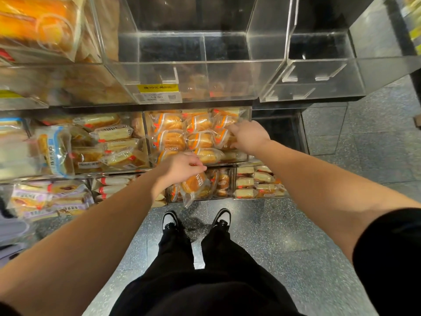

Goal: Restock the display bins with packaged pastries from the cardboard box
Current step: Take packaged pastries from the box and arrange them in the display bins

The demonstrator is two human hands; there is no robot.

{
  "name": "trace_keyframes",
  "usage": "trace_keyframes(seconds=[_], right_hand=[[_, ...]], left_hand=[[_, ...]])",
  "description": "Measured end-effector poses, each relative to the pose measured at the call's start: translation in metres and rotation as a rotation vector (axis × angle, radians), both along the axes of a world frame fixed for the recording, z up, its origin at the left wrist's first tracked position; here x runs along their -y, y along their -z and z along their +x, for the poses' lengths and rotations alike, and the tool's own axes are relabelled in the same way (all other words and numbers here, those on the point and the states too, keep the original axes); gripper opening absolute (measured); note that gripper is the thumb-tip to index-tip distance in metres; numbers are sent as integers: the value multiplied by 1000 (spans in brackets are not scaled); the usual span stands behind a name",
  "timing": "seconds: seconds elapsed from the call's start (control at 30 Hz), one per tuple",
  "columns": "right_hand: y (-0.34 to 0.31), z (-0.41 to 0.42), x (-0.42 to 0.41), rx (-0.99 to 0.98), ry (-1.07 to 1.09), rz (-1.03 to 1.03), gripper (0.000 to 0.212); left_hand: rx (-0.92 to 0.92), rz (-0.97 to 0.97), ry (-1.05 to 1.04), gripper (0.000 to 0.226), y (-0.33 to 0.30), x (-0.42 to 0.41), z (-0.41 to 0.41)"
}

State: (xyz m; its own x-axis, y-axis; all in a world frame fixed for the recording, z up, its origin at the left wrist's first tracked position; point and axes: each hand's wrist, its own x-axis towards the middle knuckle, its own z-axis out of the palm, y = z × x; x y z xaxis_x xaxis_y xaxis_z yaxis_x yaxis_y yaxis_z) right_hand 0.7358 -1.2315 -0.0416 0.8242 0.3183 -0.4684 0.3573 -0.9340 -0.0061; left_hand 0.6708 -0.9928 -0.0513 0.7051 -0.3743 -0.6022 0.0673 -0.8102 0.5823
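A clear display bin [247,115] on the middle shelf holds several round buns in orange-striped wrappers [199,140]. My right hand [248,137] reaches into its right side and grips one wrapped bun [224,139] at the bin's edge. My left hand [182,166] hovers at the bin's front and pinches the top of another packaged bun [194,187], which hangs below it in front of the lower shelf. No cardboard box is in view.
Neighbouring bins hold sliced cake packs [114,142], purple-wrapped pastries [45,199] and small sandwich cakes [257,183]. The upper acrylic bins [200,71] stand above with a yellow price tag [158,93]. My feet [196,221] stand on a speckled floor.
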Motion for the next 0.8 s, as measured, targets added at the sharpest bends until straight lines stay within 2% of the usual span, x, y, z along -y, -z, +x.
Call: trace_keyframes(seconds=[0.2, 0.37, 0.6, 0.8], right_hand=[[18, -7, 12, 161, -167, -28, 50], [25, -9, 8, 169, -219, -46, 68], [33, -16, 20, 285, -200, 67, 50], [40, -20, 23, 393, -166, 57, 34]], left_hand=[[32, -5, -16, 35, -4, 2, 0], [22, 17, 53, 38, -6, 3, 3], [30, 69, 86, 32, -14, 7, 2], [23, 61, 58, 24, -18, 9, 1]])
